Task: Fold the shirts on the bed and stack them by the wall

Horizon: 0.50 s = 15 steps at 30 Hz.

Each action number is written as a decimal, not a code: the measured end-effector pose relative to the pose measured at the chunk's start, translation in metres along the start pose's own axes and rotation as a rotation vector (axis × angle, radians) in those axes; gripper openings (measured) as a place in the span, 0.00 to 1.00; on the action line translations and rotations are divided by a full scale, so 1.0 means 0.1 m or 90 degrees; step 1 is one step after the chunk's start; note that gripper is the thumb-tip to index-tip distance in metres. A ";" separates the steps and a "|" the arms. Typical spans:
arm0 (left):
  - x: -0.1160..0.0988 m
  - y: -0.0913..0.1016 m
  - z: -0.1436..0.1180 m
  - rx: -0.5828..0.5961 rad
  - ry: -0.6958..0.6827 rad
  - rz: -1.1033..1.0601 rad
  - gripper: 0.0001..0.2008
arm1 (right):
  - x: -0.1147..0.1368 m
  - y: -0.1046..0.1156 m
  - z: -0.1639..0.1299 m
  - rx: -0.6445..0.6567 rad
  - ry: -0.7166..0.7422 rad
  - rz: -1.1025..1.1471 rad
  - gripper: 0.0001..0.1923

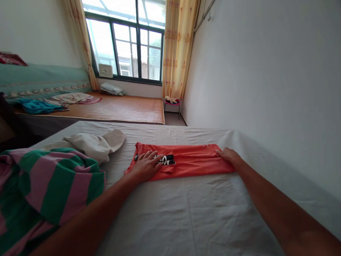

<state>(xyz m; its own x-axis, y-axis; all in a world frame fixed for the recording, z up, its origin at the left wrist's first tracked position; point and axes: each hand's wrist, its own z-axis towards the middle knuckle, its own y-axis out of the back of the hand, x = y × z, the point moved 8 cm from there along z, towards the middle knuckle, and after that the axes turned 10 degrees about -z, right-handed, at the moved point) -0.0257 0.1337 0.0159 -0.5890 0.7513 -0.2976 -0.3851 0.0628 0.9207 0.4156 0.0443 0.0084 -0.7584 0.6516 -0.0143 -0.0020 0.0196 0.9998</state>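
An orange T-shirt (194,160), folded into a long strip with a black-and-white print, lies crosswise on the pale bed sheet (184,214). My left hand (146,165) rests flat on its left part, fingers spread beside the print. At the strip's right end, my right hand (228,155) has its fingers closed at the edge of the fabric; the underside of that grip is hidden. Left of my left forearm is a heaped green-and-pink striped cloth (59,184). Just behind that heap sits a crumpled off-white cloth (98,142).
A white wall (267,90) runs along the right side. Beyond this bed stands another with a brown mat (126,106), holding a blue cloth (41,106) and other fabrics. A small stool (172,102) is near the curtain (177,50), and a clock (105,70) on the windowsill.
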 end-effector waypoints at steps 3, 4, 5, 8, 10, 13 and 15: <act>0.00 0.00 -0.03 0.003 0.005 0.002 0.23 | 0.00 -0.03 -0.09 0.007 -0.036 -0.007 0.35; 0.00 0.00 -0.04 0.002 0.004 -0.002 0.23 | 0.02 -0.02 -0.11 0.011 -0.031 -0.002 0.32; 0.00 0.00 -0.05 -0.001 0.003 -0.007 0.23 | 0.04 0.00 -0.12 0.014 -0.017 0.005 0.29; 0.02 0.00 -0.06 -0.011 0.000 -0.016 0.23 | 0.16 0.15 -0.13 0.007 0.031 0.025 0.22; 0.04 -0.01 -0.06 -0.015 0.001 -0.020 0.23 | 0.28 0.29 -0.15 -0.007 0.061 0.044 0.21; 0.06 -0.03 -0.05 -0.020 -0.005 -0.029 0.23 | 0.57 0.48 -0.21 -0.013 0.120 0.088 0.20; 0.06 -0.04 -0.05 -0.021 -0.011 -0.032 0.23 | 0.84 0.57 -0.29 -0.004 0.170 0.140 0.18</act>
<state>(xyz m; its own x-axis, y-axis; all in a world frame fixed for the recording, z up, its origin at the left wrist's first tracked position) -0.0311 0.1345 0.0095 -0.5562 0.7587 -0.3390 -0.4379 0.0791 0.8955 0.3330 0.0785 0.0646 -0.8846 0.4186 0.2055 0.1777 -0.1047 0.9785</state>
